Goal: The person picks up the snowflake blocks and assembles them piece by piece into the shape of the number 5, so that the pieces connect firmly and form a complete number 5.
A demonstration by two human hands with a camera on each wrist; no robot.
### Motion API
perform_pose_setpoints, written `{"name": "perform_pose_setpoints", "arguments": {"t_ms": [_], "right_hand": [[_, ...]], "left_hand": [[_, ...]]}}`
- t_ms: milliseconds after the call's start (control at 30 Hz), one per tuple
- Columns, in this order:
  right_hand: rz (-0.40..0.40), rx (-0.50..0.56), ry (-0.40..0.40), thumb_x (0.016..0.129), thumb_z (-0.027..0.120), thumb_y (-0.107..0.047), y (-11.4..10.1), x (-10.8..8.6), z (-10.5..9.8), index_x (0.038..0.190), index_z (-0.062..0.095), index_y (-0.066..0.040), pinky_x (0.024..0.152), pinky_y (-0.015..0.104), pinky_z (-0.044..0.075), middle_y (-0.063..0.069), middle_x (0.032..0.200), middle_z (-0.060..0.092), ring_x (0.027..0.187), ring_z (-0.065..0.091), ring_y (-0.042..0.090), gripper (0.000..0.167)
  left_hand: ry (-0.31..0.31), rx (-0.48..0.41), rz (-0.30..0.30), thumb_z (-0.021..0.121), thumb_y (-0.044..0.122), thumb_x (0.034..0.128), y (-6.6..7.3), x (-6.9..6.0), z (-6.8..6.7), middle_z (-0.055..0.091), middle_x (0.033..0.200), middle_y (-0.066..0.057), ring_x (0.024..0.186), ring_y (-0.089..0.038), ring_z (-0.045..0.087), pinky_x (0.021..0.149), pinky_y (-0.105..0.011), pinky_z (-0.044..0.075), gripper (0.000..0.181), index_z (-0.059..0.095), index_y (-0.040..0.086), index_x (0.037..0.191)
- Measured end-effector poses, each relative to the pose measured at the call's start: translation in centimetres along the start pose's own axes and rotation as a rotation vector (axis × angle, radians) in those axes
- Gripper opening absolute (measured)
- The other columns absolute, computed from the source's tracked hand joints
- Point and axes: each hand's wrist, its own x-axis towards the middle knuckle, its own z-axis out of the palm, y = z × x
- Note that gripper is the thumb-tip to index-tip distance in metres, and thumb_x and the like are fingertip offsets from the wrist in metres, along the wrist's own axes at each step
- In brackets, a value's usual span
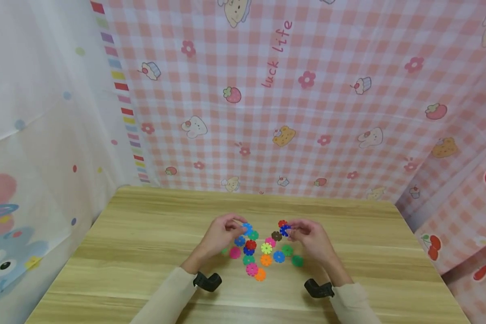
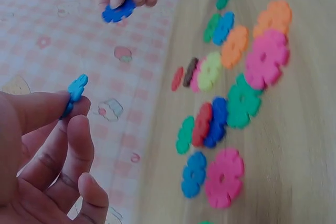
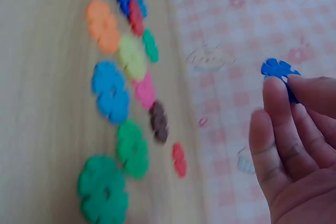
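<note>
Between thumb and fingertips, my left hand (image 1: 222, 235) pinches a light blue snowflake disc (image 2: 78, 88), a notched plastic piece. My right hand (image 1: 312, 237) pinches a dark blue snowflake disc (image 3: 278, 70) the same way. Both discs are raised off the table and stand apart from each other. Below and between the hands lie several loose discs, among them a brown one (image 3: 158, 121), a yellow one (image 1: 266, 248), a pink one (image 2: 224, 178) and a dark green one (image 3: 103, 190). In the head view a red disc (image 1: 282, 223) shows just beside the right fingertips.
The discs lie on a wood-grain table (image 1: 146, 252), some overlapping. A pink checked cloth (image 1: 259, 112) hangs behind the table's far edge, and a pale curtain (image 1: 56, 112) is at the left. Black wrist mounts (image 1: 209, 282) jut inward from both wrists.
</note>
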Motion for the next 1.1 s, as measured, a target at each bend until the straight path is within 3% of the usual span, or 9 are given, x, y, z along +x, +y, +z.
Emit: {"name": "perform_pose_setpoints", "arguments": {"t_ms": [167,300,467,733,933,1100], "right_hand": [[-0.125,0.008,0.036,0.091,0.066,0.002,-1.2,-0.1,1.0,0.109,0.069,-0.001,0.076,0.03,0.058,0.016,0.097,0.07,0.081,0.068,0.017,0.018],[-0.209,-0.04,0.053,0.091,0.069,-0.001,-1.9,-0.3,1.5,0.107,0.07,-0.005,0.077,0.024,0.055,0.01,0.096,0.071,0.083,0.066,0.015,0.017],[-0.227,-0.083,0.067,0.09,0.069,-0.001,-2.5,-0.5,1.9,0.108,0.07,-0.004,0.082,0.027,0.054,0.005,0.096,0.071,0.086,0.066,0.014,0.018],[-0.276,-0.053,0.04,0.09,0.069,0.002,-2.8,-0.6,2.5,0.107,0.069,-0.003,0.08,0.029,0.056,0.009,0.094,0.072,0.084,0.07,0.026,0.017],[-0.294,-0.072,0.044,0.087,0.068,0.008,-2.8,-0.7,3.3,0.106,0.069,0.002,0.076,0.039,0.06,0.017,0.095,0.073,0.084,0.069,0.041,0.02],[-0.318,-0.134,0.064,0.087,0.07,0.005,-2.9,-1.0,3.8,0.107,0.07,-0.002,0.08,0.029,0.058,0.012,0.096,0.075,0.085,0.072,0.03,0.021]], "left_hand": [[0.001,-0.004,0.004,0.069,0.019,0.0945,0.5,-0.1,0.5,0.073,0.089,-0.011,0.077,-0.033,0.065,0.069,-0.034,0.054,0.015,0.068,0.014,0.109],[0.007,-0.002,-0.005,0.067,0.014,0.0953,1.2,-0.2,0.8,0.072,0.085,-0.005,0.071,-0.023,0.062,0.066,-0.032,0.053,0.016,0.068,0.01,0.111],[0.026,-0.01,-0.01,0.068,0.016,0.0951,2.0,-0.2,0.9,0.071,0.083,-0.002,0.07,-0.02,0.061,0.065,-0.031,0.052,0.016,0.068,0.012,0.111],[0.015,-0.061,-0.001,0.069,0.02,0.0946,3.1,-0.5,1.0,0.073,0.083,-0.003,0.075,-0.024,0.064,0.073,-0.046,0.055,0.013,0.07,0.016,0.107],[0.025,-0.092,-0.041,0.068,0.017,0.0946,3.4,-0.8,1.4,0.072,0.08,0.0,0.073,-0.026,0.064,0.066,-0.033,0.054,0.012,0.07,0.015,0.107],[0.039,-0.117,-0.05,0.069,0.017,0.0942,3.5,-0.9,1.6,0.072,0.079,-0.002,0.067,-0.017,0.062,0.06,-0.026,0.05,0.014,0.069,0.012,0.107]]}}
